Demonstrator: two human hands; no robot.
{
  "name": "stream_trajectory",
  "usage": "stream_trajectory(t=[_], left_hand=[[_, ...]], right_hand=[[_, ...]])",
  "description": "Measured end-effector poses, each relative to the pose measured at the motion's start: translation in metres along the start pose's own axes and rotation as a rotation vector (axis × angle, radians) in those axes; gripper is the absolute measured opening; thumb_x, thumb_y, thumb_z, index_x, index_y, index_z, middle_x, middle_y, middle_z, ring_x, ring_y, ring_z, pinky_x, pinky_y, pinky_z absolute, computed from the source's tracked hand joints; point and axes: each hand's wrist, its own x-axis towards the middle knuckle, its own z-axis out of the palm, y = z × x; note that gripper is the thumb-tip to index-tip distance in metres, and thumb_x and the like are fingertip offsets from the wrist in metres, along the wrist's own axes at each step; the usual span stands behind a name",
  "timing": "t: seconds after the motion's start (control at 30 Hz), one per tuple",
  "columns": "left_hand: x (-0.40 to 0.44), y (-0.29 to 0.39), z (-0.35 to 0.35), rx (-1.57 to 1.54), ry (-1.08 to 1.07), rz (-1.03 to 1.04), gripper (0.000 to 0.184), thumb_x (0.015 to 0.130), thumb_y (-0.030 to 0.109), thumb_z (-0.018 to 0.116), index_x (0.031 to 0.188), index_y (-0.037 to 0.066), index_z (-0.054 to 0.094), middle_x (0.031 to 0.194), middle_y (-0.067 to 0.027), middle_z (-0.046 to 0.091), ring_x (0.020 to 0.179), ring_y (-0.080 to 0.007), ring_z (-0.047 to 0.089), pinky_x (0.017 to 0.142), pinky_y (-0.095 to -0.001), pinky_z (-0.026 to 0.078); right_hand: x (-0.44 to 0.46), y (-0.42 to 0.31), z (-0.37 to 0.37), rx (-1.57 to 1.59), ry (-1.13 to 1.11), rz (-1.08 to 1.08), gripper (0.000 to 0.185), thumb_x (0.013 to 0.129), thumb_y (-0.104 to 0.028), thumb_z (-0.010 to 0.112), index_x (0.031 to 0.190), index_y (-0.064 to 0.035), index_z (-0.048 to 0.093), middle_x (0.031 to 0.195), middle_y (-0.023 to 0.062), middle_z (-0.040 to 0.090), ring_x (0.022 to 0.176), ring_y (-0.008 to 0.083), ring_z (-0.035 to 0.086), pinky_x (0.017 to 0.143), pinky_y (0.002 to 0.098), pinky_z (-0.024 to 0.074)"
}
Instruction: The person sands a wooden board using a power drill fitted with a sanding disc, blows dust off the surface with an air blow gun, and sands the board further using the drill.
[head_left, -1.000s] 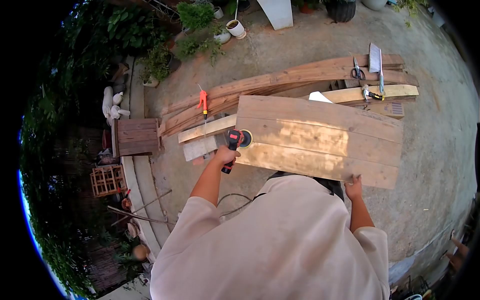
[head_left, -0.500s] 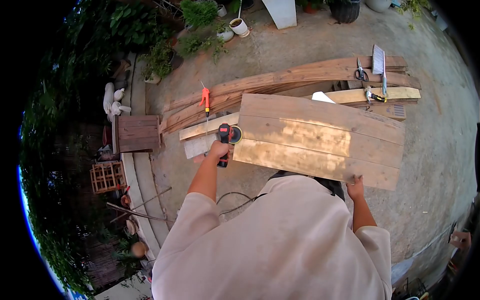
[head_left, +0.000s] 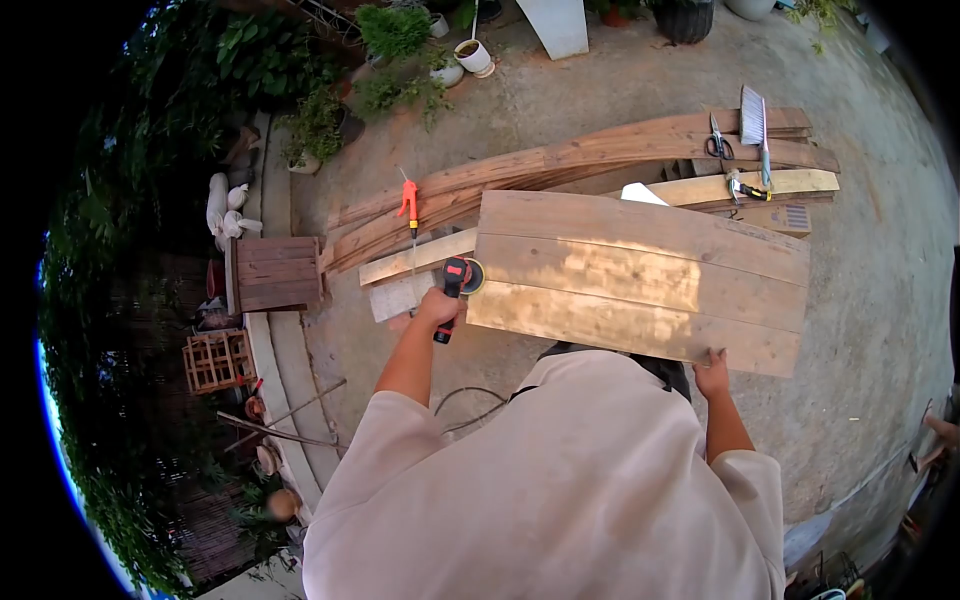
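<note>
My left hand is wrapped round the grip of a black and red cordless sander. Its round pad with a yellowish rim is at the left edge of a wooden panel; I cannot tell whether it touches the wood. The panel is made of several planks and is pale and bare in the middle and lower left, greyish brown elsewhere. Down at the panel's near right edge, my right hand grips the wood, thumb on top and the other fingers mostly hidden below.
Beyond the panel lie long brown planks, with an orange air blow gun, scissors and a brush on them. A wooden box stands left. Potted plants line the back. A person's leg shows far right.
The sander has tilted and shifted slightly right and towards me, at the panel's left edge. My right hand stays on the panel. Someone's leg has come into view at the far right.
</note>
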Motion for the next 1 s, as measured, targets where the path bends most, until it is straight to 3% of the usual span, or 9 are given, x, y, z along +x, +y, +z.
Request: stream_trajectory(t=[0.27, 0.47, 0.57, 0.67, 0.77, 0.87, 1.0], left_hand=[[-0.021, 0.016, 0.000, 0.022, -0.059, 0.022, 0.019, 0.076, 0.016, 0.076, 0.075, -0.002, 0.070, 0.062, -0.0106, 0.068, 0.052, -0.0208, 0.066, 0.052, -0.0355, 0.053], [-0.017, 0.012, 0.005, 0.106, 0.081, 0.047, 0.020, 0.074, 0.016, 0.077, 0.075, -0.002, 0.069, 0.062, -0.0121, 0.068, 0.055, -0.0223, 0.068, 0.055, -0.0371, 0.056], [0.002, -0.008, 0.003, 0.105, -0.031, 0.039, 0.021, 0.073, 0.016, 0.078, 0.077, -0.003, 0.069, 0.065, -0.0138, 0.069, 0.058, -0.0234, 0.070, 0.056, -0.0377, 0.056], [-0.007, 0.002, 0.001, 0.133, 0.071, 0.016, 0.024, 0.072, 0.016, 0.079, 0.080, -0.004, 0.069, 0.069, -0.0145, 0.071, 0.059, -0.0235, 0.070, 0.055, -0.0373, 0.056], [0.010, -0.013, -0.001, 0.095, -0.073, -0.008, 0.023, 0.072, 0.015, 0.078, 0.080, -0.004, 0.069, 0.070, -0.0145, 0.071, 0.058, -0.0233, 0.070, 0.054, -0.0371, 0.056], [0.002, -0.008, 0.002, 0.081, 0.020, 0.026, 0.022, 0.072, 0.015, 0.078, 0.075, -0.004, 0.069, 0.068, -0.0139, 0.070, 0.057, -0.0230, 0.069, 0.054, -0.0373, 0.056], [-0.002, -0.004, 0.004, 0.097, -0.016, 0.022, 0.023, 0.073, 0.015, 0.079, 0.077, -0.004, 0.068, 0.068, -0.0137, 0.070, 0.057, -0.0227, 0.069, 0.055, -0.0371, 0.056]], right_hand=[[0.000, 0.001, 0.001, 0.012, 0.005, 0.011, 0.074, 0.083, -0.030, 0.074, 0.147, -0.0021, 0.051, 0.162, 0.0352, 0.023, 0.150, 0.0432, 0.031, 0.122, 0.0422, 0.0312], [0.000, 0.003, 0.004, 0.020, 0.017, 0.023, 0.074, 0.083, -0.029, 0.074, 0.148, -0.0035, 0.052, 0.162, 0.0342, 0.023, 0.150, 0.0426, 0.031, 0.122, 0.0421, 0.0311], [0.001, 0.002, 0.003, 0.019, 0.015, 0.017, 0.074, 0.083, -0.029, 0.074, 0.148, -0.0037, 0.052, 0.163, 0.0334, 0.022, 0.149, 0.0428, 0.033, 0.122, 0.0422, 0.0319], [-0.001, 0.000, 0.003, 0.026, 0.019, 0.015, 0.074, 0.082, -0.029, 0.074, 0.148, -0.0037, 0.052, 0.163, 0.0331, 0.023, 0.149, 0.0431, 0.034, 0.121, 0.0424, 0.0324], [-0.001, 0.002, 0.002, 0.020, 0.036, 0.008, 0.073, 0.082, -0.029, 0.074, 0.147, -0.0038, 0.052, 0.163, 0.0332, 0.023, 0.149, 0.0433, 0.034, 0.121, 0.0423, 0.0326], [0.005, 0.009, 0.014, 0.004, 0.055, -0.022, 0.073, 0.082, -0.029, 0.074, 0.147, -0.0044, 0.052, 0.163, 0.0331, 0.023, 0.149, 0.0433, 0.033, 0.121, 0.0423, 0.0327], [0.004, 0.010, 0.012, -0.007, 0.052, -0.009, 0.074, 0.082, -0.029, 0.074, 0.148, -0.0055, 0.051, 0.163, 0.0327, 0.023, 0.149, 0.0430, 0.033, 0.121, 0.0426, 0.0332]])
